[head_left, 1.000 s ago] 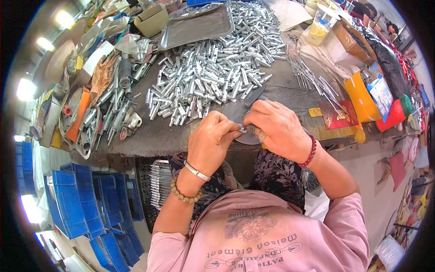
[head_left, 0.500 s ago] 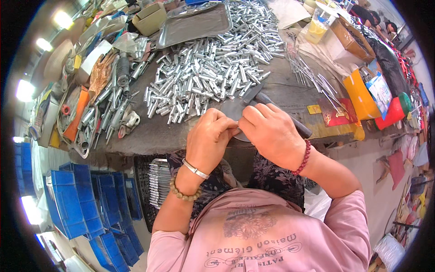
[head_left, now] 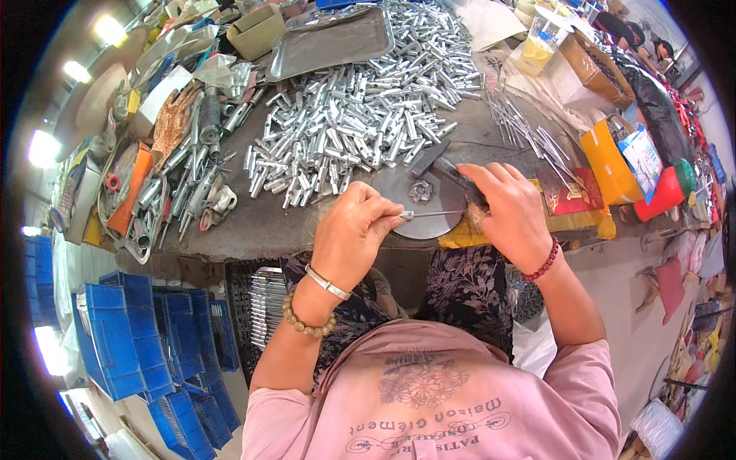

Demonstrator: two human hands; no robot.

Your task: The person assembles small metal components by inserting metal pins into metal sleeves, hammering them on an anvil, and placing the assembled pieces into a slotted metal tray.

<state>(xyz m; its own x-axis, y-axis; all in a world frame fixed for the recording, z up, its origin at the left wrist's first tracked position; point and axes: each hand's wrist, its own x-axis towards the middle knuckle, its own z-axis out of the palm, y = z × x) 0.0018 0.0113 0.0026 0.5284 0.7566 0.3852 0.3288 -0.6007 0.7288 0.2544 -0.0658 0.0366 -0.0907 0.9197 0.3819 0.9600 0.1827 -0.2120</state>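
Your left hand (head_left: 354, 231) pinches a small metal piece (head_left: 407, 215), thin rod (head_left: 443, 214) jutting right over the round plate (head_left: 434, 228). Your right hand (head_left: 512, 211), meeting those fingertips earlier, now sits to their right at the hammer (head_left: 428, 158); whether its fingers clamp the handle, cannot tell.

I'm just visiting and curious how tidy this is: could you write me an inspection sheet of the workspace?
Surface: dark workbench, grey disc on it near the front edge.
Job's things: small metal piece and thin rod over the disc; hammer; heaped silver parts.
Clutter: stained glove among tools, left; metal tray by the heap; loose rods, right.
Hands: left hand pinches the metal piece; right hand at the hammer's handle, grip unclear.
Cables: nothing seen.
Surroundings: blue bins, lower left.
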